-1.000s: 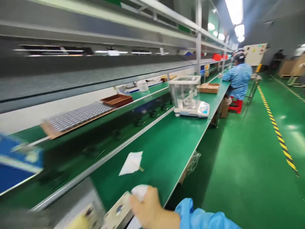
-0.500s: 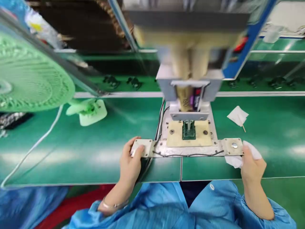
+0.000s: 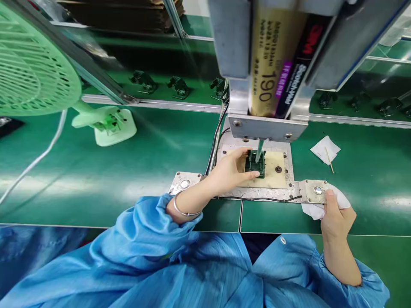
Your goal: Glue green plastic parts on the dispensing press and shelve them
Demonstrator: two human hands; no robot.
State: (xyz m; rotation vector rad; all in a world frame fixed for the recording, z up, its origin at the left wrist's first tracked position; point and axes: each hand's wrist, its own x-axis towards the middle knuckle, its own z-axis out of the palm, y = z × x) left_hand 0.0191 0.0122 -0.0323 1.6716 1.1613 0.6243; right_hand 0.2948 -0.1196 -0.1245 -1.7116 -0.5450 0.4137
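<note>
My left hand (image 3: 228, 172) reaches over the metal base, its thumb along the near edge of a small green circuit board (image 3: 257, 167) and its fingers at the far left edge. The board rests on a cream pad (image 3: 276, 179). Above it, a thin nozzle (image 3: 260, 149) comes down from a dispenser holding a gold and black glue cartridge (image 3: 268, 64); its tip is over the board. My right hand (image 3: 338, 219) is closed on a white wipe (image 3: 313, 210), thumb at the edge of the right push-button box (image 3: 314, 191). Uncovered on the left is another push-button box (image 3: 184, 183).
A green fan (image 3: 32, 64) stands at the left with a white cord (image 3: 41, 160). Beyond the rail, several black parts (image 3: 179, 87) sit in a row on the green strip. A white paper with a stick (image 3: 325, 149) lies on the right of the bench.
My left hand has left the left button box and moved right to the circuit board. My right hand stays with the wipe. The dispenser looks larger and closer in view.
</note>
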